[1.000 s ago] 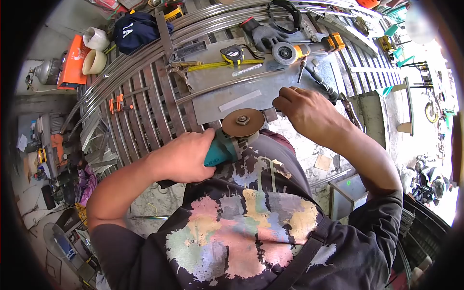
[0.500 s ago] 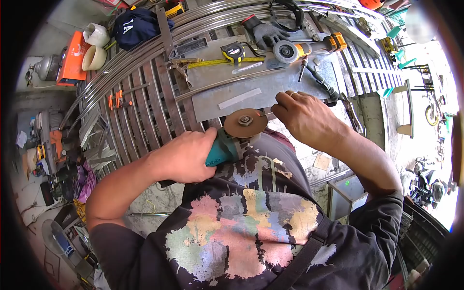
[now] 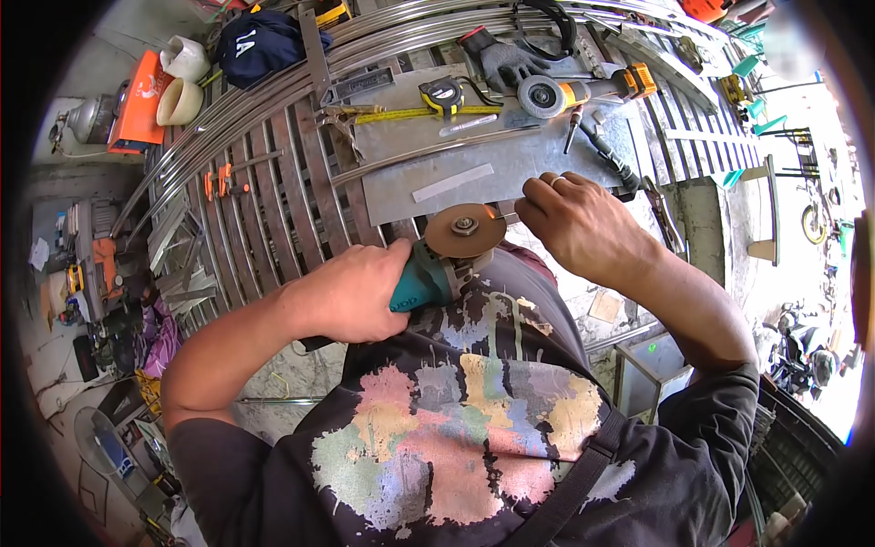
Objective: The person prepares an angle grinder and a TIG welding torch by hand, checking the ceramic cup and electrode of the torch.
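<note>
The disc [image 3: 447,239] now glows brighter orange beside the right hand [image 3: 576,214].

Counted: two hands [image 3: 357,294] [image 3: 581,217], two grinders [image 3: 421,281] [image 3: 574,93], two discs [image 3: 451,241] [image 3: 544,98], one ring [image 3: 555,181], one tape measure [image 3: 444,96], one glove [image 3: 507,66], one cap [image 3: 262,53], one pale strip [image 3: 453,183], one shirt [image 3: 437,428].

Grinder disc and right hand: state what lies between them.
The head view shows an orange glow at the grinder disc, facing the right hand; any piece there is too small to identify.
</note>
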Demonstrator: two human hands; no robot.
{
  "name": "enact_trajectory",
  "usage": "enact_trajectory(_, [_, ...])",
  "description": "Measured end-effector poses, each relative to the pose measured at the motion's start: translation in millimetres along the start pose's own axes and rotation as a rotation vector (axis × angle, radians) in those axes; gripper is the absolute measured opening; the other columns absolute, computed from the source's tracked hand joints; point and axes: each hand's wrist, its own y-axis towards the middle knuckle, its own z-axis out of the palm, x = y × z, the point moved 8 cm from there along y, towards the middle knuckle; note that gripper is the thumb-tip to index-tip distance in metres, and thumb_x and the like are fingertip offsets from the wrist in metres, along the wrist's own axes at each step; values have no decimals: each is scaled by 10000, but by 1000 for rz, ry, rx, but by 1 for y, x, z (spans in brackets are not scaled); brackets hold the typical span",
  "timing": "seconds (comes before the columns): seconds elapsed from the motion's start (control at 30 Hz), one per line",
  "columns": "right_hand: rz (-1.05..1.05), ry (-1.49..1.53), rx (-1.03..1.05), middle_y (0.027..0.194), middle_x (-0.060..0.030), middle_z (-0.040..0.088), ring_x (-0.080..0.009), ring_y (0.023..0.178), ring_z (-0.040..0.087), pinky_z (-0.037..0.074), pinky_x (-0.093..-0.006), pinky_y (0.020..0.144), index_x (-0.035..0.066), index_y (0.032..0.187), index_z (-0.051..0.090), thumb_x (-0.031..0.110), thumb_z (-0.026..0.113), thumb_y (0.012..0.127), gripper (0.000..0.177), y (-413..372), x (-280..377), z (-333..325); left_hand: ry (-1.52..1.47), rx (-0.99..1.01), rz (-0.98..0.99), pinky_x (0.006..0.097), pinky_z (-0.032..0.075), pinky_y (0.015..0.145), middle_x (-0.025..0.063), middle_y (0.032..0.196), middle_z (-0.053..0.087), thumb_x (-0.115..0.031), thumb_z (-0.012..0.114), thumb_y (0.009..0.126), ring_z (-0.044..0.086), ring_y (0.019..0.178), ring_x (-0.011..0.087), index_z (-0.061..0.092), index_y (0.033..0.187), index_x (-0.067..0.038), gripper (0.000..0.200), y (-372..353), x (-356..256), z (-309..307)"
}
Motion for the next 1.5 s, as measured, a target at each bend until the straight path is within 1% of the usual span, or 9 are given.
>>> enact_trajectory(0.33, [-39, 0, -37, 958, -83, 607, -235, 908, 668, 542, -374, 787, 8, 1018, 694, 132, 658, 888, 183, -2, 2, -5, 7, -11, 1, 565, 568, 866, 344, 908, 695, -195, 779, 781, 701, 956, 534, 519, 1079, 119, 505, 0, -1, 2])
enact_trajectory(0.63, [-56, 0, -43, 957, -80, 604, -234, 921, 668, 555, -371, 812, 22, 929, 689, 108, 687, 837, 126, 0, -2, -9, 19, -7, -19, 564, 563, 885, 349, 925, 697, -191, 773, 784, 701, 972, 534, 520, 1087, 128, 507, 2, -3, 0])
enact_trajectory(0.73, [-52, 24, -69, 951, -81, 599, -236, 911, 664, 562, -371, 817, 24, 913, 675, 92, 682, 832, 106, 1, -5, -8, 12, -6, -24, 563, 566, 879, 350, 924, 698, -190, 771, 785, 702, 966, 534, 521, 1084, 128, 502, 2, -3, -2])
enact_trajectory(0.83, [-41, 22, -51, 943, -83, 588, -241, 903, 661, 568, -375, 818, 21, 901, 665, 85, 679, 831, 96, 3, -6, -9, 8, 0, -21, 560, 569, 871, 352, 921, 698, -189, 770, 788, 704, 962, 533, 523, 1080, 127, 496, 3, -3, -3])
enact_trajectory(1.13, [-17, 128, -41, 954, -102, 571, -275, 910, 660, 567, -401, 816, 13, 922, 652, 57, 660, 810, 120, 7, -16, -6, -10, -6, -14, 559, 571, 867, 347, 911, 700, -186, 775, 788, 703, 962, 532, 523, 1075, 123, 491, 4, -3, -5])
enact_trajectory(1.33, [-5, 147, 0, 977, -115, 582, -296, 944, 667, 569, -412, 830, 10, 937, 653, 47, 654, 804, 138, 8, -19, -3, -15, -5, -6, 565, 563, 889, 341, 913, 700, -185, 779, 787, 699, 971, 532, 518, 1074, 112, 489, 5, -1, -5])
enact_trajectory(1.5, [-8, 144, 30, 990, -118, 589, -297, 961, 671, 573, -413, 843, 5, 956, 655, 49, 650, 821, 142, 9, -19, -1, -2, -8, -8, 567, 560, 895, 341, 925, 700, -187, 780, 789, 696, 975, 533, 515, 1091, 109, 499, 5, 1, -5])
